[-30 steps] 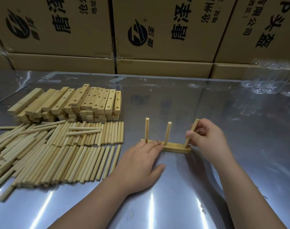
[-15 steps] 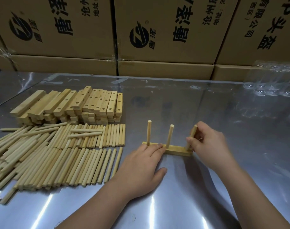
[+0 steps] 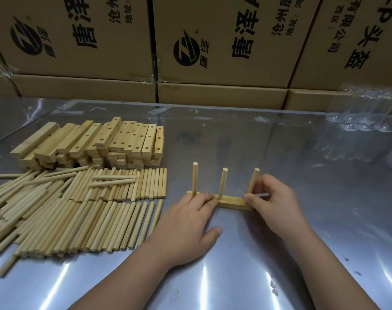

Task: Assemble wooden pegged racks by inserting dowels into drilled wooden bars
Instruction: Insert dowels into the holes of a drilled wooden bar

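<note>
My left hand point(image 3: 186, 222) presses flat on the pale drilled wooden bar point(image 3: 232, 202) on the shiny tabletop point(image 3: 235, 276), and my right hand point(image 3: 273, 204) pinches the leaning round wooden dowel point(image 3: 253, 180) at that bar's right end; pushed askew, I reckon it jams.

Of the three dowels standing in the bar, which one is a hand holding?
The rightmost dowel, at the right end of the bar: the right hand pinches it. No hand holds the middle dowel or the left dowel.

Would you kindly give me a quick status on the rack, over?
Left hand flat, pressing the bar down. Right hand pinching the third dowel at the bar's right end, dowel leaning slightly. Nothing in the way.
</note>
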